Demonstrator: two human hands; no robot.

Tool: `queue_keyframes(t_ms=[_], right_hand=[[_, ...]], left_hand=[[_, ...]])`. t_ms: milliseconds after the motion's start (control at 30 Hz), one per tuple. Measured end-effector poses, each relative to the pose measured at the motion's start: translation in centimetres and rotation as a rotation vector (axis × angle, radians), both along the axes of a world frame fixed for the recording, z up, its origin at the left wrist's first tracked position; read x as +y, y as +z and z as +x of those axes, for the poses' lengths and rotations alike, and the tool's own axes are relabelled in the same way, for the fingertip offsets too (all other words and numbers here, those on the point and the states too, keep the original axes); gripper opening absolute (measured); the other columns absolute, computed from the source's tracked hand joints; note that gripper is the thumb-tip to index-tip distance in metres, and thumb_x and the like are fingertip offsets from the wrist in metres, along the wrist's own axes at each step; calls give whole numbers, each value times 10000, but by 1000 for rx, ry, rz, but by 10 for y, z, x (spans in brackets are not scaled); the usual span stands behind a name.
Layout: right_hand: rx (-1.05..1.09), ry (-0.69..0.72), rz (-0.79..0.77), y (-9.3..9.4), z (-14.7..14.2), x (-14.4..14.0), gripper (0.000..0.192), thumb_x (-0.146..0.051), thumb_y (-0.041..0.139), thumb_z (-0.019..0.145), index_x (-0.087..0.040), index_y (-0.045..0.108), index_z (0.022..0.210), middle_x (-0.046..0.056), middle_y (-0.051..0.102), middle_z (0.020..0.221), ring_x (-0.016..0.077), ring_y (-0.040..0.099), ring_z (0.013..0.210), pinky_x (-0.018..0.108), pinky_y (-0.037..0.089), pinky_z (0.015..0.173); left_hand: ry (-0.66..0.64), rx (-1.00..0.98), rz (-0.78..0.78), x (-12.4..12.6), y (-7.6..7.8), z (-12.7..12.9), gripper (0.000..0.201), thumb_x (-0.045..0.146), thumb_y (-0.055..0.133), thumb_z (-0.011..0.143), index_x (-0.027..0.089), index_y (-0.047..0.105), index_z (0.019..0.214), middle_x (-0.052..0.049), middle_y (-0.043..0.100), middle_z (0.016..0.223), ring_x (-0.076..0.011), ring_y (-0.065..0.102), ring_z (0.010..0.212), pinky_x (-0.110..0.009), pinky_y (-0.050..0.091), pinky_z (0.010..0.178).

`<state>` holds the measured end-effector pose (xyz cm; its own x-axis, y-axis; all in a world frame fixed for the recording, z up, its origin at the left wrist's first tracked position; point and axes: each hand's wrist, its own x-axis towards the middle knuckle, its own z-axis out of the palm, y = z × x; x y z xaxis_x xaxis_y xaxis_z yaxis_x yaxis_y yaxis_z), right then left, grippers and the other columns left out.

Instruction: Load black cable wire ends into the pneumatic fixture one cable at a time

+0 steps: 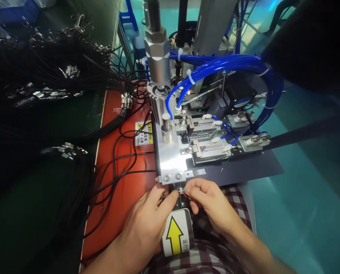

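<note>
A worker's left hand [150,217] and right hand [212,203] meet at the front edge of a pneumatic press fixture [172,152], working the stripped end of a thin black cable [166,196]; the left fingers [172,195] are pinched narrow on the cable's jacket just behind its tip, while the right fingers [191,187] are closed to a fine pinch on the tiny coloured wires [183,193] fanning out of it, red showing most clearly; the cable end sits just below the fixture's steel plate [170,167], above a yellow arrow label [175,236] and close over the worker's checked shirt [215,247]. The cable looks light and limp, likely to sag and twist unless held close to its end; the bare wires look hair-fine and easily bent or snapped, so the jacket seems the safer place to grip, with only fingertip pressure on the strands. More black cables [121,152] loop across the orange worktop [115,201]; a large bundle with metal connector shells [64,148] lies to the left; blue air hoses [224,64] arch over the silver cylinder [157,57] behind.
</note>
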<state>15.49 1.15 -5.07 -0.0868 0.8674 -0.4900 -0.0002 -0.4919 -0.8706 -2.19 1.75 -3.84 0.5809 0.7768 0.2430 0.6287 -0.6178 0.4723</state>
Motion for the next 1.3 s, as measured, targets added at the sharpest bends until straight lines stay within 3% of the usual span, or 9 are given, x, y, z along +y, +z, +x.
queue_keyframes(t_ms=[200, 367, 533, 700, 900, 1133, 1300], right_hand=[[-351, 27, 327, 3, 0, -2, 126, -242, 525, 853, -196, 538, 736, 0, 547, 680, 138, 511, 598, 249, 394, 549], [-136, 57, 81, 3, -1, -1, 143, -257, 472, 874, -207, 512, 746, -45, 499, 549, 128, 498, 489, 231, 395, 478], [-257, 1, 229, 1, -1, 0, 132, -263, 522, 840, -205, 539, 723, -9, 541, 657, 137, 506, 570, 250, 396, 539], [209, 13, -108, -9, 3, 3, 199, -344, 552, 822, -184, 517, 710, -57, 499, 563, 92, 487, 430, 227, 356, 483], [252, -81, -65, -9, 3, 2, 237, -385, 624, 787, -152, 582, 783, -51, 551, 620, 71, 505, 463, 207, 353, 503], [306, 5, -134, -12, 4, 5, 216, -348, 658, 780, -147, 600, 729, -58, 524, 451, 77, 435, 439, 205, 316, 497], [416, 32, -222, -14, 8, 12, 248, -347, 701, 717, -141, 580, 652, -68, 494, 447, 49, 382, 395, 205, 233, 460]], left_hand=[[7, 2, 18, -1, -2, -1, 312, 41, 431, 875, 114, 594, 1130, -106, 573, 923, -203, 615, 768, -313, 567, 634], [-9, -5, 2, 0, -3, -1, 317, 53, 431, 885, 112, 575, 1162, -124, 568, 982, -214, 615, 821, -312, 564, 659], [-5, -7, 14, -1, -4, -1, 315, 54, 429, 885, 125, 571, 1157, -116, 561, 985, -209, 609, 824, -305, 561, 659], [-1, -52, -3, -2, -6, -1, 310, 62, 429, 893, 134, 552, 1170, -107, 546, 993, -189, 599, 811, -290, 556, 672], [15, -51, -59, -5, -7, -1, 337, 59, 426, 891, 160, 554, 1185, -101, 550, 1019, -188, 602, 833, -294, 554, 698], [11, -35, -19, -2, -3, -1, 357, 40, 426, 874, 139, 569, 1186, -109, 574, 998, -195, 613, 843, -290, 558, 709], [20, -30, 1, -2, -5, -1, 361, 27, 411, 865, 148, 587, 1155, -110, 580, 1035, -194, 615, 862, -282, 556, 724]])
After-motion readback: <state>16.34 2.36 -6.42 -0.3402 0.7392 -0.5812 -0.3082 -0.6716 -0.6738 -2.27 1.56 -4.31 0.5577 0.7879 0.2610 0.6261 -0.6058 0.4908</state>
